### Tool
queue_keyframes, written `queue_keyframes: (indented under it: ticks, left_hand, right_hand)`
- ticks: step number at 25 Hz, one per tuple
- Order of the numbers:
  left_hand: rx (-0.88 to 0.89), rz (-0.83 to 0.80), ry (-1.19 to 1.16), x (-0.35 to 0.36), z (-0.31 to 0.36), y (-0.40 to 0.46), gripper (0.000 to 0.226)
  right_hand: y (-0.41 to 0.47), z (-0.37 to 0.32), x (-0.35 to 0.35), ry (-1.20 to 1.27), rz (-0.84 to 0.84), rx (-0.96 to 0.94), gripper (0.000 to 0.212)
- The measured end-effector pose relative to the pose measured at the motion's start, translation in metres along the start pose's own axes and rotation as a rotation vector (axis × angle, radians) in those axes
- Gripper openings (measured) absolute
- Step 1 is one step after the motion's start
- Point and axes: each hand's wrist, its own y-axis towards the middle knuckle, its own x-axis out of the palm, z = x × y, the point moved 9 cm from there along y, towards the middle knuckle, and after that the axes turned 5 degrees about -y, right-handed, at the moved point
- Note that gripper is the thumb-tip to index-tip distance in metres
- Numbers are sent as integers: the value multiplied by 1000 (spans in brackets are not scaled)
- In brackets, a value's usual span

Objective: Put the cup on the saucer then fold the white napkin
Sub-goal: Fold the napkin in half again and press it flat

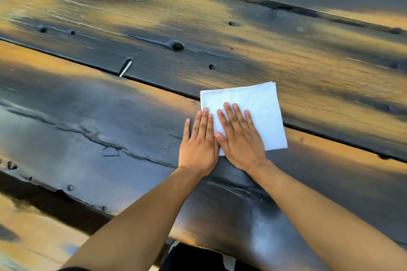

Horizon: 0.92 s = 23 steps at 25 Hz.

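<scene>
While both palms lie flat, the white napkin [253, 112] sits folded into a neat rectangle on the wooden table [132, 28], straddling the dark gap between two planks. Left hand [199, 141] has its fingers straight and together, fingertips just over the napkin's left edge, the rest of the hand on bare wood. Right hand [239, 136] presses down on the napkin's near left part, fingers extended and slightly spread, gripping nothing. The two hands touch side by side. Look at that tabletop: wide, dark, weathered boards with knots, cracks and a glossy sheen, streaked with warm orange light. A pale sliver shows in a notch between the boards further back. Beyond the table's near edge, lower left, a lighter surface appears, blurred. Something dark with a bit of white shows at the bottom edge between the forearms, too cropped to identify
</scene>
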Motion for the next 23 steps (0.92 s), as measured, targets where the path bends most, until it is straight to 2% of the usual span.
queue_keyframes:
  ticks: [7,12,17,19,23]
  left_hand:
    - [-20,28,-13,-1,1,2,67]
    - [-28,21,-11,-3,3,-1,68]
    - [-33,-8,17,0,1,1,70]
    - [-29,-11,11,2,0,0,69]
    - [-24,-4,-1,1,2,1,69]
  right_hand:
    - [-35,100,4,-51,-52,142,78]
    - [-26,75,-12,-31,-23,261,78]
    - [-2,-20,-7,20,-26,-4,64]
    - [-4,-13,-1,1,-50,-9,64]
    - [-23,49,3,-45,-18,67,66]
